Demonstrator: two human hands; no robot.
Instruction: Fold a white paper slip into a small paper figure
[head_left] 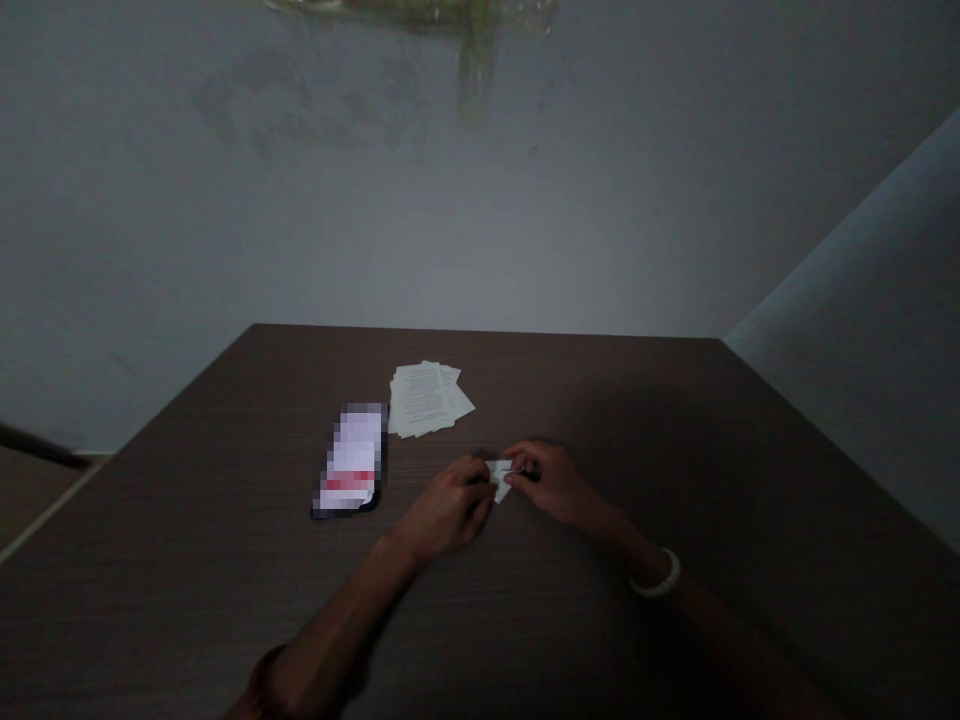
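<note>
Between my two hands is a small piece of white paper (501,480), folded, with a pointed lower corner. My left hand (450,505) has its fingers closed on the paper's left side. From the right, my right hand (551,482) pinches the other side between thumb and fingers. Both hands are low over the dark wooden table (525,620), and the fingers hide parts of the paper. Beyond my left hand lies a loose stack of printed paper sheets (424,400), fanned unevenly.
A phone (352,460) with its screen lit and blurred lies left of the hands, beside the paper stack. Behind the table's far edge stands a grey wall (487,230) with stained, peeling paint at the top. A white bracelet (658,575) circles my right wrist.
</note>
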